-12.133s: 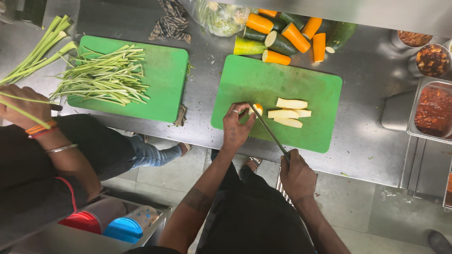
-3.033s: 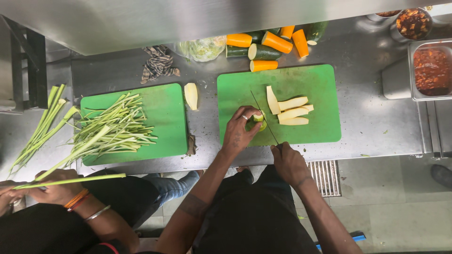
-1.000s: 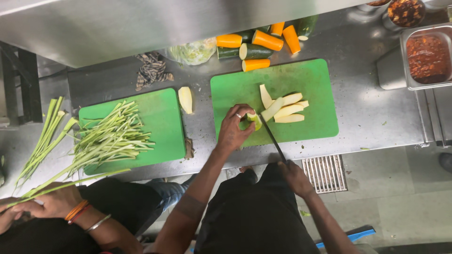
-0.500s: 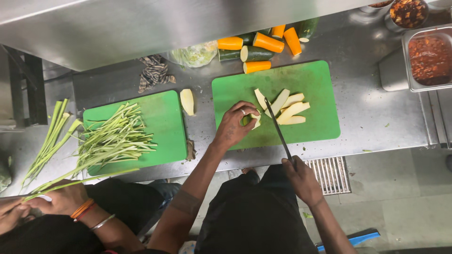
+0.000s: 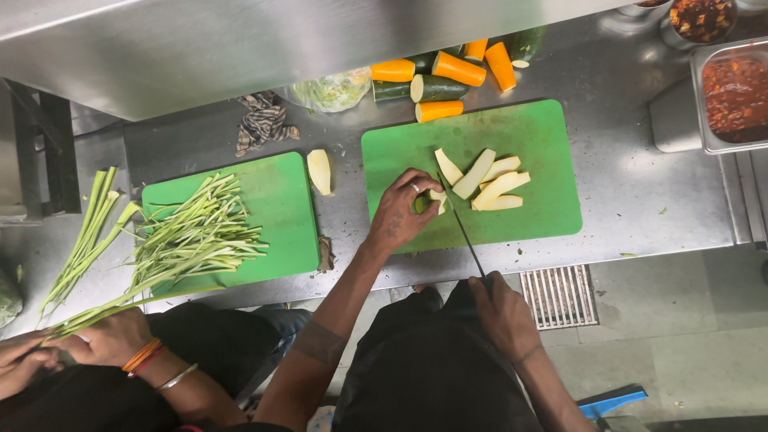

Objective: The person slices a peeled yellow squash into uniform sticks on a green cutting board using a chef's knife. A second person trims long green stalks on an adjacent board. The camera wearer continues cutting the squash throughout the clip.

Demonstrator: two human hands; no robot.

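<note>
My left hand [image 5: 402,210] presses a small green-skinned squash piece [image 5: 426,202] onto the right green cutting board [image 5: 544,136]. A long dark knife [image 5: 462,230] is gripped by my right hand [image 5: 502,308], its blade lying against that piece. Several pale yellow squash wedges [image 5: 490,178] lie fanned on the board to the right of the blade.
Orange and green squash chunks [image 5: 448,72] and a bag of greens [image 5: 330,90] sit behind the board. One squash slice [image 5: 319,170] lies between boards. A co-worker's hands [image 5: 100,340] hold green stalks beside the left board [image 5: 276,204]. Steel trays [image 5: 732,88] stand at right.
The view has shifted slightly. My left hand stays on the squash piece while the knife has come up against it; one wedge in the pile has turned more upright.
</note>
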